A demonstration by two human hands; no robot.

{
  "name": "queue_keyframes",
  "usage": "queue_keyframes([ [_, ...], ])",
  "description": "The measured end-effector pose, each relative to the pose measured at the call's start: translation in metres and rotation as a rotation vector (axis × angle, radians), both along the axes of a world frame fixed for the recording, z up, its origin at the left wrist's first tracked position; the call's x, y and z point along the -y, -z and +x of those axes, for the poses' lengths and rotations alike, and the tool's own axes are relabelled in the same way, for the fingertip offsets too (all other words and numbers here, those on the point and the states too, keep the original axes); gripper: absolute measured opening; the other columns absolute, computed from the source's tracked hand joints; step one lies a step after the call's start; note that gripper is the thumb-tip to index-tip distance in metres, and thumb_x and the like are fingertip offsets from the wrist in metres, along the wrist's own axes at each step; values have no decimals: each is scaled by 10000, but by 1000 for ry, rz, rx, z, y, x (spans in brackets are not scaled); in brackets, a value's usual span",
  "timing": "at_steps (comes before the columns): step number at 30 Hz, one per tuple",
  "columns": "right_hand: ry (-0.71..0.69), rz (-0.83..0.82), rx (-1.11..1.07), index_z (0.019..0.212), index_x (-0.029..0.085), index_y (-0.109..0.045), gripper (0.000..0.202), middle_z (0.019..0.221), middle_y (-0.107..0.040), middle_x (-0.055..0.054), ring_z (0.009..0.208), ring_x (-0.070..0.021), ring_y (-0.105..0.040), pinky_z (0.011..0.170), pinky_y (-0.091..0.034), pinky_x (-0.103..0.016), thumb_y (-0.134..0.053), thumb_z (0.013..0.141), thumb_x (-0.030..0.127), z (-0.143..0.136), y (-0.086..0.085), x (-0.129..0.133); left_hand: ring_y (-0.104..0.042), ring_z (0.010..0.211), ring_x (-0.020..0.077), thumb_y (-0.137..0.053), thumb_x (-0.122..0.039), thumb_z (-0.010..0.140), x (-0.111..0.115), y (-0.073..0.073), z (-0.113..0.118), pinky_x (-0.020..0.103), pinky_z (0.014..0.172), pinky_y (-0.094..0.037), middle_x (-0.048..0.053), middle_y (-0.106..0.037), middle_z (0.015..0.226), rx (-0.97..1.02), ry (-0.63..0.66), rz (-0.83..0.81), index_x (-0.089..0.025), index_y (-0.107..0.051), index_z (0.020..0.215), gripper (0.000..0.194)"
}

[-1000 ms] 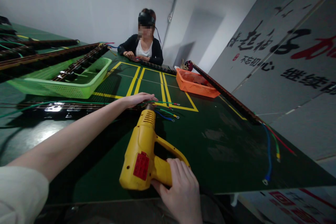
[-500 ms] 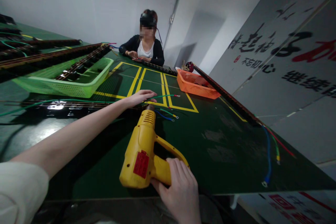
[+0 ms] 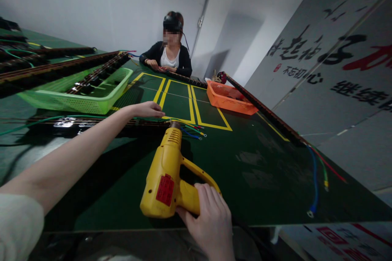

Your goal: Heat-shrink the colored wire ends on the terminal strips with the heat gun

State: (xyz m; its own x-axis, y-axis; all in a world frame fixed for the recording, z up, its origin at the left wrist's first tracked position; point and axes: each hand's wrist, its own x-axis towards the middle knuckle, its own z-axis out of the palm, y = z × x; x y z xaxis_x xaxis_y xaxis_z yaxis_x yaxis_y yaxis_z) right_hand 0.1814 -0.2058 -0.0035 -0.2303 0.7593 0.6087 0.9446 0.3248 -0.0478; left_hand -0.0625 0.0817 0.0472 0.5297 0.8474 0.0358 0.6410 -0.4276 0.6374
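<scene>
My right hand [image 3: 211,212] is wrapped around the handle of a yellow heat gun [image 3: 165,171], which has a red label. Its metal nozzle points away from me, at the end of a long dark strip assembly [image 3: 141,127] lying across the table. My left hand [image 3: 148,109] is closed just above that strip, its fingertips pinched at a thin green wire [image 3: 119,116]; the exact hold is partly hidden. Beyond the nozzle, several coloured wires with ring terminals stick out, among them a blue wire [image 3: 190,133].
A green basket [image 3: 88,105] with strips stands at left, an orange basket [image 3: 229,104] at back right. Another long strip [image 3: 260,110] slants along the right, its wires near the table edge. A co-worker [image 3: 171,53] sits opposite. Yellow tape marks the green table [image 3: 260,195].
My left hand has drawn back to the left and its fingers have closed. The green wire's terminal end, which stuck out past the hand, has dropped lower. The heat gun has barely moved.
</scene>
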Motion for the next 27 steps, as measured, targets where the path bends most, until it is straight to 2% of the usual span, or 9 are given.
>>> queue_keyframes([
  [5, 34, 30, -27, 991, 141, -535, 570, 822, -606, -66, 763, -195, -573, 688, -440, -310, -367, 831, 662, -2, 8, -1, -535, 676, 161, -533, -567, 706, 7, 0, -3, 243, 615, -387, 12, -604, 694, 25, 87, 21, -157, -643, 739, 426],
  [9, 42, 95, -26, 998, 123, -548, 588, 850, -622, -81, 798, -209, -574, 736, -424, -319, -407, 814, 663, 1, 13, -3, -552, 699, 151, -605, -489, 678, 13, -12, -4, 235, 635, -416, 19, -632, 748, 98, 189, -2, -150, -657, 811, 368],
  [14, 40, 154, -11, 989, 112, -561, 583, 848, -631, -84, 807, -209, -577, 759, -413, -308, -445, 804, 652, 11, 13, -3, -590, 760, 145, -598, -397, 729, 24, -33, 5, 235, 692, -443, 50, -667, 827, 195, 241, 216, -132, -667, 843, 296],
  [17, 40, 172, -9, 999, 104, -559, 561, 855, -629, -90, 818, -202, -574, 766, -409, -298, -431, 830, 623, 18, 12, -1, -602, 746, 129, -581, -333, 766, 35, -37, 19, 217, 682, -443, 47, -672, 820, 167, 333, 279, -126, -670, 839, 236],
  [20, 48, 183, -16, 1020, 99, -553, 557, 871, -624, -98, 833, -202, -570, 780, -405, -303, -410, 847, 608, 22, 13, 0, -612, 721, 111, -577, -264, 785, 48, -29, 36, 192, 659, -439, 29, -680, 798, 85, 424, 257, -134, -670, 822, 164],
  [22, 52, 184, -21, 1031, 99, -549, 565, 883, -624, -103, 845, -208, -569, 787, -403, -312, -408, 844, 613, 23, 15, 1, -614, 691, 106, -585, -200, 778, 59, -19, 45, 187, 653, -435, 13, -684, 768, -36, 457, 306, -152, -671, 799, 100],
  [24, 47, 175, -21, 1026, 106, -550, 570, 876, -627, -96, 835, -207, -571, 776, -407, -313, -414, 834, 625, 23, 16, 1, -617, 693, 126, -588, -143, 761, 72, -7, 50, 214, 687, -441, 18, -683, 748, -175, 462, 456, -161, -663, 756, 77],
  [27, 27, 158, -15, 1003, 116, -551, 579, 852, -630, -86, 807, -202, -576, 752, -419, -313, -409, 822, 648, 23, 15, 0, -624, 808, 169, -531, -125, 803, 91, 11, 46, 271, 806, -444, 66, -687, 863, -258, 515, 669, -160, -653, 795, 127],
])
